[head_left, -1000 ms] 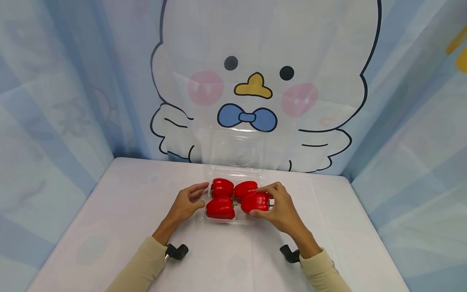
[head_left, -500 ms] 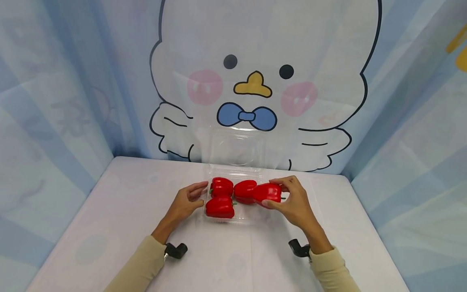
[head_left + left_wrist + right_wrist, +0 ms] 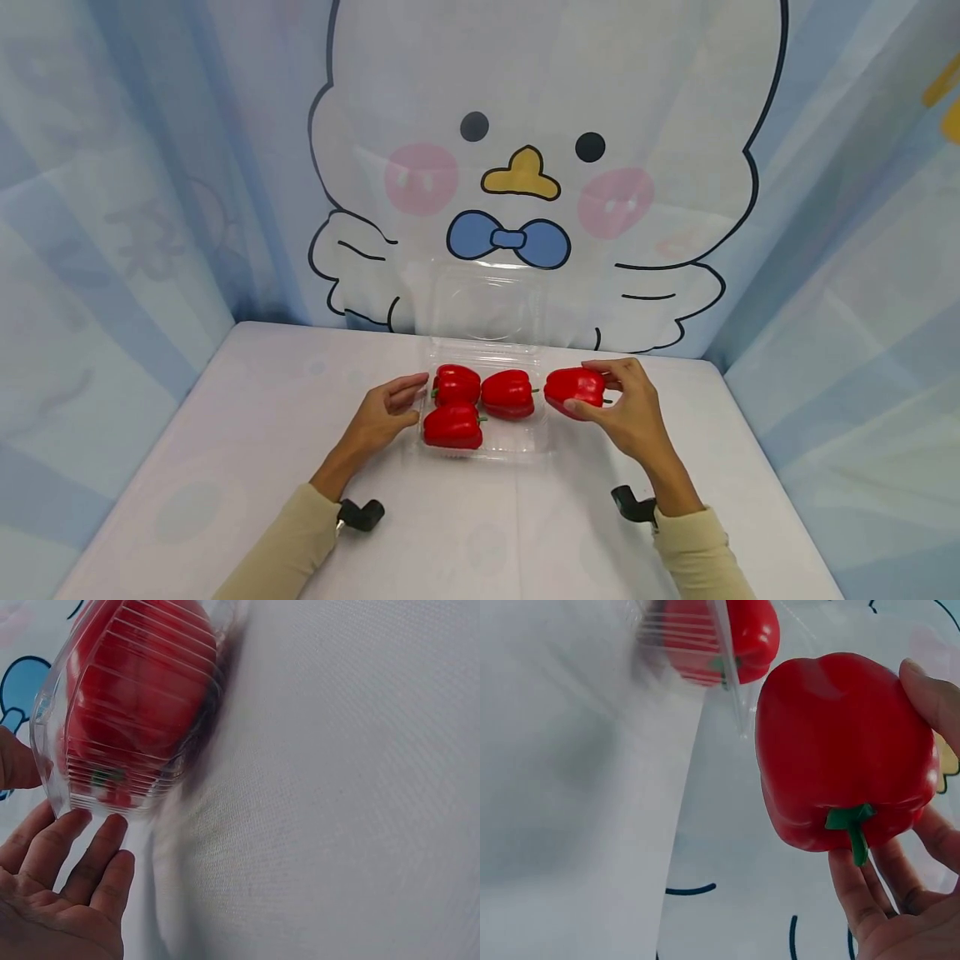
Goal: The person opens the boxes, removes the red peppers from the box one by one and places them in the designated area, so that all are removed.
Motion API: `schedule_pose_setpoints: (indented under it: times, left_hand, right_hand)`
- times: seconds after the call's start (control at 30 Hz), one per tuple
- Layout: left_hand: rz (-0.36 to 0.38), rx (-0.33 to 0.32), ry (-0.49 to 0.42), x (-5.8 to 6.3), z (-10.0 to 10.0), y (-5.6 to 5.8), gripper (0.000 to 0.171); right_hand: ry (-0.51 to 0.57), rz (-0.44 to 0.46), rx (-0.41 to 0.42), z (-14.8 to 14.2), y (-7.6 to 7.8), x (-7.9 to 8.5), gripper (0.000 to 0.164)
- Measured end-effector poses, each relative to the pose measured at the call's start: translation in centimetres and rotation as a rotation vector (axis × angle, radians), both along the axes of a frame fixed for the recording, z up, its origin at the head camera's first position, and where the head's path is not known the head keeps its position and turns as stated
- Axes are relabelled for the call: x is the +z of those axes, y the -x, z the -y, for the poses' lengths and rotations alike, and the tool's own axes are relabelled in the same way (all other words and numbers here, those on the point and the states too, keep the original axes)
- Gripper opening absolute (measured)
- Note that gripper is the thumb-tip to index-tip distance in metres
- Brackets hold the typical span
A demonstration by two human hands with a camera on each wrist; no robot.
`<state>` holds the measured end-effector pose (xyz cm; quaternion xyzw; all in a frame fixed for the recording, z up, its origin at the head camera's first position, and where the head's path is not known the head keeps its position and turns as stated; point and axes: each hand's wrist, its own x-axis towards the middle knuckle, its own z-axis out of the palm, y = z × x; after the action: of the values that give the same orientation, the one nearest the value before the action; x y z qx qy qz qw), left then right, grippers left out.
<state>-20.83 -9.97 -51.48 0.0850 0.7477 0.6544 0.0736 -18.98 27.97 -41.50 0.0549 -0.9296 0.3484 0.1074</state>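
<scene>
My right hand (image 3: pixel 633 408) grips a red bell pepper (image 3: pixel 573 390) between thumb and fingers, up off the table just right of the clear plastic container (image 3: pixel 517 446). Its green stem (image 3: pixel 855 829) shows in the right wrist view. Inside the container lie a back-left bell pepper (image 3: pixel 456 385), a front-left bell pepper (image 3: pixel 453 427) and a back-right bell pepper (image 3: pixel 508 394). At the container's left side is my left hand (image 3: pixel 378 421), thumb and fingers spread. In the left wrist view its fingertips (image 3: pixel 112 825) are against the ribbed outer wall.
The container's hinged clear lid (image 3: pixel 487 304) stands up at the back, against the printed curtain (image 3: pixel 660 125). A white cloth covers the table (image 3: pixel 465 533). Black wrist-worn cameras (image 3: pixel 362 515) hang by both sleeves.
My right hand has lifted the bell pepper from the container's front-right part and carried it right, past the side wall. The left hand and the other peppers stay where they were.
</scene>
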Motion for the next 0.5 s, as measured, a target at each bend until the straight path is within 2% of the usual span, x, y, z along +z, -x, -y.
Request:
schedule_pose_setpoints:
  times: [0.5]
  left_hand:
    - [0.039, -0.076, -0.031, -0.1, 0.6, 0.2, 0.067]
  right_hand:
    - [0.036, 0.015, -0.067, -2.6, 1.6, -2.0, 0.069]
